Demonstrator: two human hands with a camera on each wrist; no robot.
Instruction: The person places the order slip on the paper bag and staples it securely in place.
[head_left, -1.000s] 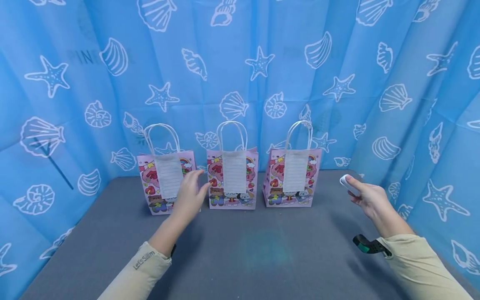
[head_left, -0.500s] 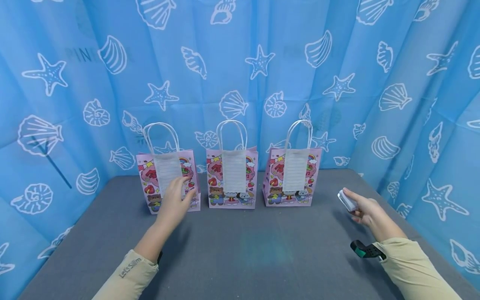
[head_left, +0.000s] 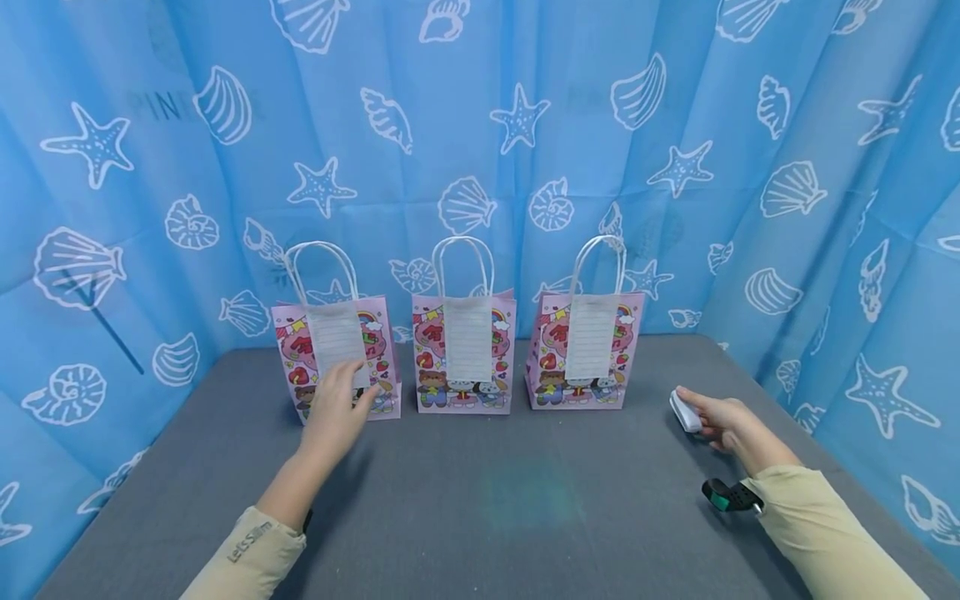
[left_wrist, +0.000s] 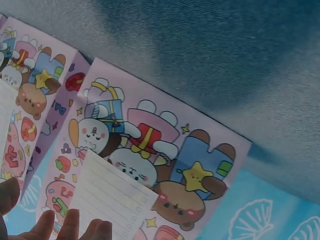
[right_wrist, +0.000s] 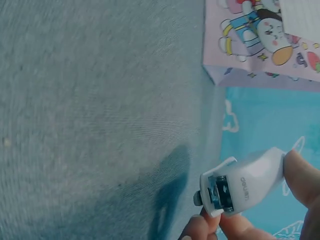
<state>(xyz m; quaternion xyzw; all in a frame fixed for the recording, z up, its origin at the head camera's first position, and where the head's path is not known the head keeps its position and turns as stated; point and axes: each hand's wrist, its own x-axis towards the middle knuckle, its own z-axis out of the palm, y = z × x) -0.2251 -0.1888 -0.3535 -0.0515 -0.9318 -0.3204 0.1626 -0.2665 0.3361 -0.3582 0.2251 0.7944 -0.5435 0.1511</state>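
My right hand (head_left: 738, 429) holds a small white stapler (head_left: 685, 412) just above the table, to the right of the bags. In the right wrist view the thumb lies on the stapler's (right_wrist: 257, 180) rear end, with fingers below. Three pink cartoon paper gift bags stand in a row: left bag (head_left: 377, 337), middle bag (head_left: 431, 367), right bag (head_left: 551, 367). Each bears a lined paper strip on its front, such as the left strip (head_left: 334, 333). My left hand (head_left: 336, 421) hovers in front of the left bag with relaxed fingers (left_wrist: 70, 225), holding nothing; contact cannot be told.
White handles (head_left: 465, 242) rise above each bag. Behind the bags and along both sides hangs a blue shell-print curtain (head_left: 570, 150). A grey cloth covers the table (head_left: 480, 533). A black strap (head_left: 731, 496) sits at the right wrist.
My left hand has shifted left and back toward me, in front of the left bag. The right hand has lowered slightly with the stapler. All three bags stay in place.
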